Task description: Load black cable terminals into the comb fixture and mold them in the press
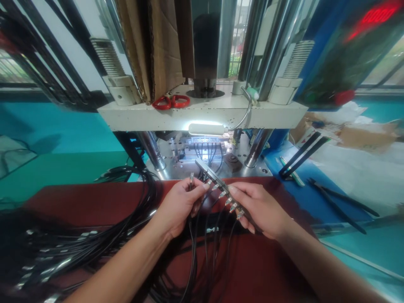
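Two hands [178, 202], one metal bar [202, 166], one lamp [206, 129], two springs [107, 57]

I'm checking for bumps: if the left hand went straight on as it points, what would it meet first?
Probably the connector-lined metal bar in the right hand, just ahead of the left hand; depth is unclear.

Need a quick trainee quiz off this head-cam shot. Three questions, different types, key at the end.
1. Multiple choice: what does the right hand hold?
A) a screwdriver
B) a metal strip with a row of connectors along it
C) a roll of tape

2. True or false: the pliers lie on the blue surface, to the right of the hands.

3. Fill in the blank: the scissors at the front edge of the pale plate have ____ handles.

Key: 1. B; 2. True; 3. red
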`<act>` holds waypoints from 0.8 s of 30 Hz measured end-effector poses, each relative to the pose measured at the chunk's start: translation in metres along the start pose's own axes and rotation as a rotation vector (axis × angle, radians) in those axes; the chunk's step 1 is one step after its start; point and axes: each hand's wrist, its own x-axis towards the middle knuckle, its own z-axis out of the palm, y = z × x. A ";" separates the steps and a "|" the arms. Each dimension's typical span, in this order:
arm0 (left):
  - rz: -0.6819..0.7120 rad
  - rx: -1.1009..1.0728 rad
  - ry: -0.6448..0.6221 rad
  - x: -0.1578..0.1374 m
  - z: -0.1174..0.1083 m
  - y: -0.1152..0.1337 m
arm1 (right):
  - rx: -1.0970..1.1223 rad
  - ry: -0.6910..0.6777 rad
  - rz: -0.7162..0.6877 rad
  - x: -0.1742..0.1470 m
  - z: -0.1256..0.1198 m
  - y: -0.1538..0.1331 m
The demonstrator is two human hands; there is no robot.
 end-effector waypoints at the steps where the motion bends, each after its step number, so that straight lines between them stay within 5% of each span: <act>1: -0.001 0.003 0.000 0.000 0.000 0.000 | -0.009 -0.001 0.005 0.000 0.000 0.000; 24: -0.002 0.039 -0.016 0.002 0.001 -0.004 | -0.152 -0.095 -0.040 0.000 -0.004 0.004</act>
